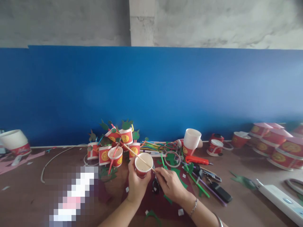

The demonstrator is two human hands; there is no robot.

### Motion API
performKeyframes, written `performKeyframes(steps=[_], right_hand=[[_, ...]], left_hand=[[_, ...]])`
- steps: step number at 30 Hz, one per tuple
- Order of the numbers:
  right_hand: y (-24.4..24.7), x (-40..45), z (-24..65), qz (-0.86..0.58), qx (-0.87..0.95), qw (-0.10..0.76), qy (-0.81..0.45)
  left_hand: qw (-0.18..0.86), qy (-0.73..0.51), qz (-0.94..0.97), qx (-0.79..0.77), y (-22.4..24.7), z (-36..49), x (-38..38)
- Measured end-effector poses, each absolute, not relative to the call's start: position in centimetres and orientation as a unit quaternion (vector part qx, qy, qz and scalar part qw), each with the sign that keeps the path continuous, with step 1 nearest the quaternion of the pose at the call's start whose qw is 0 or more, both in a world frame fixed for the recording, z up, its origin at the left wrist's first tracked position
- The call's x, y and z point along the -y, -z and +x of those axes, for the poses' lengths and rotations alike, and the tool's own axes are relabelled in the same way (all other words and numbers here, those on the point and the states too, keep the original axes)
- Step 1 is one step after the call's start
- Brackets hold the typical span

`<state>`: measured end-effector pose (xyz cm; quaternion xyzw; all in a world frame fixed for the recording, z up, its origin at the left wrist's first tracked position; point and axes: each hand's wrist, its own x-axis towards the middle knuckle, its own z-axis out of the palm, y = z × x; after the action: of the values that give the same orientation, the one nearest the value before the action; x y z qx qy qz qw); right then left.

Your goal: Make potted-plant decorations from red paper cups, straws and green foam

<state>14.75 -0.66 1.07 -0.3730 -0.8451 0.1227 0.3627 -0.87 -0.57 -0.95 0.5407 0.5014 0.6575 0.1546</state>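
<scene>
My left hand (139, 186) is wrapped around a paper cup (143, 173), white inside with a red printed outside. The cup's mouth tilts toward me. Pinched in the fingers of my right hand (172, 185) is a thin wooden stick (130, 149), which crosses over the cup's mouth and points up to the left. Whether the stick touches the rim, I cannot tell. Just beyond my left hand stands a cluster of small red paper cups (105, 155) with green paper leaves; a red straw (110, 166) leans across one of them.
Behind my hands lie several coloured straws (153, 145). To the right are stacked white cups (192, 138), an orange utility knife (197, 160), a tape ring (172, 159), keys with a black fob (220, 191) and a white power strip (281, 200). Pink-topped cups (287, 153) stand far right.
</scene>
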Motion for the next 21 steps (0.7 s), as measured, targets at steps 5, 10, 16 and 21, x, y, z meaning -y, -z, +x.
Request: performKeyframes(steps=[5,10,16,21], right_hand=[[-0.8,0.5,15.3,-0.365,0.864,0.327,-0.116],[-0.6,0.4,15.8,-0.363,0.874,0.304,-0.109],[-0.6,0.5,14.9,-0.412,0.835,0.358,-0.073],[-0.3,0.6,14.3,-0.398,0.823,0.398,-0.078]], left_hand=[[0.159,-0.688,0.473,-0.527,0.7,-1.4,-0.1],[0.151,-0.707,0.460,-0.516,0.6,-1.7,-0.5],[0.144,-0.668,0.530,-0.502,0.6,-1.1,0.2],[0.137,-0.656,0.533,-0.516,0.8,-0.8,0.4]])
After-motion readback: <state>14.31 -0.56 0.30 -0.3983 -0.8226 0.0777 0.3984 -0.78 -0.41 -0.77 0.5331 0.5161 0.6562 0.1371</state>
